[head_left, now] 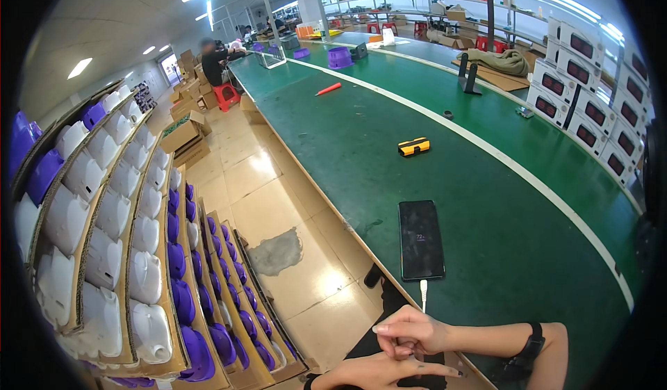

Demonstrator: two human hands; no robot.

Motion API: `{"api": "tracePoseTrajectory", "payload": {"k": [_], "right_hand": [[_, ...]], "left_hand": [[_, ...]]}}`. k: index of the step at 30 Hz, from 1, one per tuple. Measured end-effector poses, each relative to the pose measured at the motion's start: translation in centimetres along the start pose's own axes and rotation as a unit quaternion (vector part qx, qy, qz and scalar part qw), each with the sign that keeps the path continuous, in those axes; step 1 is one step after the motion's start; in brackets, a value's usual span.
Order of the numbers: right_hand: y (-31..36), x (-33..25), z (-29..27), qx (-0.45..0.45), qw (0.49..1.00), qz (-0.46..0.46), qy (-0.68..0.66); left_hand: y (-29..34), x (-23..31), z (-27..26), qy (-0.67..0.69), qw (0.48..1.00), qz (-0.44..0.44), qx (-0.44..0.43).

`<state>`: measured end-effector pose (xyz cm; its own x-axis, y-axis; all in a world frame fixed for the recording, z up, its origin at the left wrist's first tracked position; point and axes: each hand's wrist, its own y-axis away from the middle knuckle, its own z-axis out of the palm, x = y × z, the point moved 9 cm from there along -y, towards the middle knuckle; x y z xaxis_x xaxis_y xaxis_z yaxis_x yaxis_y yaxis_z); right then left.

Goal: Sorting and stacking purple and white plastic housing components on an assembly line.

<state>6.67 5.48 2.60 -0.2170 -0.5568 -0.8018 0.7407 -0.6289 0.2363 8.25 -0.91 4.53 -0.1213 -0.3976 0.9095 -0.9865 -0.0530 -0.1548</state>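
Both my hands are at the table's near edge, at the bottom of the head view. My right hand (411, 332) is curled closed over the left, thumb against the fingers, and nothing shows in it. Just under it lies my left hand (396, 371), fingers stretched out to the right and holding nothing. The hands touch or nearly touch. Beyond them a black phone (421, 240) lies face up, its screen dimly lit. A white charging cable (424, 294) runs from its lower end toward my hands.
The green table (333, 153) bears a yellow-and-black case (414, 147), a red marker (328, 89), a purple housing (340, 58) and a black bracket (469, 77). White boxes (579, 70) are stacked at right. Cardboard racks at left hold white shells (146, 277) and purple shells (197, 352). A person (214, 63) sits far off.
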Motion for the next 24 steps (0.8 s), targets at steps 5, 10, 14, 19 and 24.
{"api": "tracePoseTrajectory", "payload": {"k": [5, 10, 14, 19, 24], "right_hand": [[0.1, 0.8, 0.3, -0.028, 0.996, 0.039, -0.075], [-0.6, -0.5, -3.4, 0.142, 0.979, -0.107, -0.100], [-1.2, 0.7, -2.9, 0.107, 0.980, -0.069, -0.156], [-0.9, 1.3, -2.0, 0.088, 0.989, -0.006, -0.117], [-1.1, 1.7, -1.3, 0.040, 0.998, 0.043, -0.016]], "left_hand": [[0.3, 0.7, -0.6, 0.029, 0.998, 0.021, 0.059], [2.9, -0.1, -4.6, 0.014, 0.941, -0.005, 0.337], [1.9, 1.3, -3.6, -0.064, 0.964, -0.005, 0.259], [0.4, 1.9, -2.2, 0.005, 0.991, 0.056, 0.120], [-0.8, 2.8, -1.8, 0.012, 0.996, 0.061, 0.064]]}}
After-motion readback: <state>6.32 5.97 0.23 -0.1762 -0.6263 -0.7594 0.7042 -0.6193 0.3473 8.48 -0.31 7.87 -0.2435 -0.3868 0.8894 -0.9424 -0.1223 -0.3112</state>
